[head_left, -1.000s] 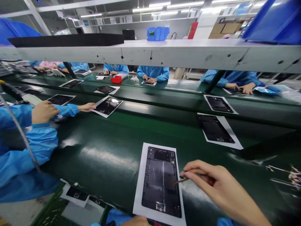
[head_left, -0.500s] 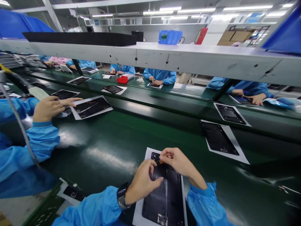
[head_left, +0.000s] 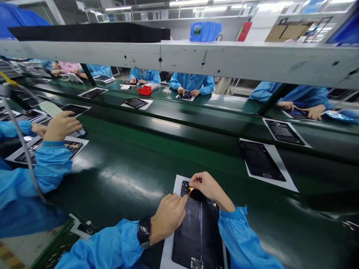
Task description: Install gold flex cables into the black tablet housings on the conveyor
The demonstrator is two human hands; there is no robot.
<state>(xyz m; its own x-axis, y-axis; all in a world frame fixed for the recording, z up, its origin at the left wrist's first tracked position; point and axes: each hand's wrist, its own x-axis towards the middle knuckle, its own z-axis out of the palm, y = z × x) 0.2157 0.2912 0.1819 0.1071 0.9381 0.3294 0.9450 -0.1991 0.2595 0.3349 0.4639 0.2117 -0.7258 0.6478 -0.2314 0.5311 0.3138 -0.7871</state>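
In front of me, a black tablet housing (head_left: 196, 228) lies on a white sheet (head_left: 166, 254), its long side running away from me. At its far end my right hand (head_left: 206, 186) pinches a small orange-gold flex cable (head_left: 191, 190). My left hand (head_left: 169, 215), with a watch (head_left: 144, 229) on the wrist, rests over the housing's left edge. Its index fingertip touches down beside the flex cable while the other fingers curl under. The left thumb and the underside of that hand are hidden.
A co-worker's hands (head_left: 60, 125) handle another housing at left. Two more housings on sheets lie at right, the nearer one (head_left: 262, 160) on the green belt (head_left: 126, 175). A grey shelf beam (head_left: 179, 59) crosses above. Other people work across the line near a red bin (head_left: 145, 90).
My left hand has gone from spread thumb and fingers to curled fingers with the index pressed down by the cable. My right hand stays at the cable. The co-worker's housing has shifted left.
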